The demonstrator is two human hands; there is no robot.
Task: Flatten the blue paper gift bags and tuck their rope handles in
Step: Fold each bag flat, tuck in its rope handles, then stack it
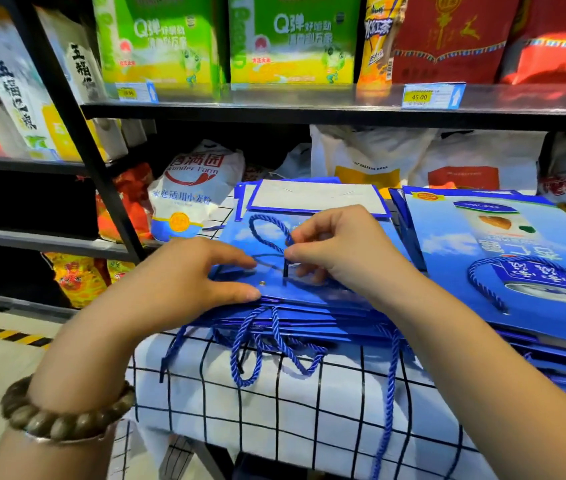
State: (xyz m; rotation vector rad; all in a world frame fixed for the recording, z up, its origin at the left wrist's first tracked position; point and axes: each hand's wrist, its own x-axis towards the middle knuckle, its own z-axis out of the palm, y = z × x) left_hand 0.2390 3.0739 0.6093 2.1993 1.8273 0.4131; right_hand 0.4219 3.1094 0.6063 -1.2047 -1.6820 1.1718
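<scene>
A flat blue gift bag (240,233) lies on top of a stack of blue bags (309,323) in front of me. My right hand (340,247) pinches its blue rope handle (264,233), which loops across the bag's face. My left hand (198,278) presses on the bag's near left edge beside a metal eyelet, thumb on the rim. Several rope handles (260,351) hang loose from the stack's near edge. A second pile of blue bags (503,258) lies to the right, its top handle (482,282) resting on the face.
The piles rest on a white cloth with a black grid (274,410). Black shelves (309,109) behind hold green boxes, flour sacks (194,188) and red packets. A floor with yellow-black tape (4,336) lies at the left.
</scene>
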